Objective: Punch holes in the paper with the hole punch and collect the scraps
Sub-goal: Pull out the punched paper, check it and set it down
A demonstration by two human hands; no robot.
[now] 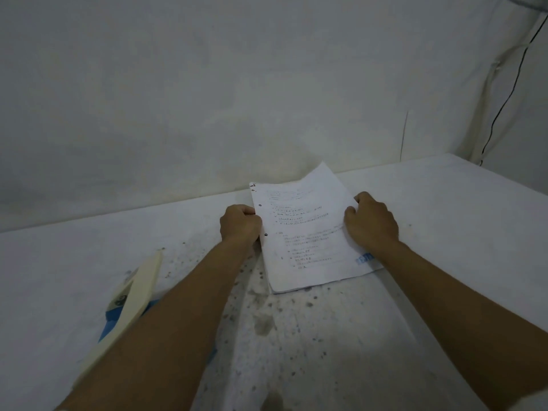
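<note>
A thin stack of white printed paper [305, 232] lies on the white table [444, 218], its far end lifted toward the wall. Small punched holes show along its left margin. My left hand [240, 223] grips the stack's left edge with the fingers curled. My right hand [370, 222] clasps the right edge. At the lower left, partly under my left forearm, lies a cream and blue hole punch [133, 295] with a long cream lever. Several small dark paper scraps [284, 307] are scattered over the table in front of the stack.
A pale wall [237, 99] rises directly behind the table. A black cable [504, 105] hangs down the wall at the right, near the table's far right corner.
</note>
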